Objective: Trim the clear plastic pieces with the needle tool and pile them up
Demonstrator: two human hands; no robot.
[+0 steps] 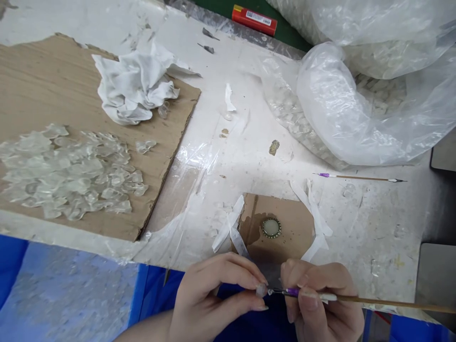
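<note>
My left hand (213, 297) pinches a small clear chip (261, 290) between thumb and fingertips, just above my lap. My right hand (320, 299) grips a thin wooden-shafted pick (384, 302) with a purple band, and its metal tip reaches the chip. Just beyond my hands, a round gold-rimmed metal bezel (271, 227) with a pale centre lies on a taped cardboard square (292, 228). A second purple-banded pick (359, 178) lies on the white table (374, 223), out of reach of neither hand's fingers but not touched.
At the left, a heap of clear chips (67, 173) lies on a cardboard sheet (53, 80) beside a crumpled white cloth (133, 85). A plastic bag of clear pieces (356, 104) sits at the back right. A red box (254, 20) lies beyond the table edge; a blue bin (64, 294) stands below the front edge.
</note>
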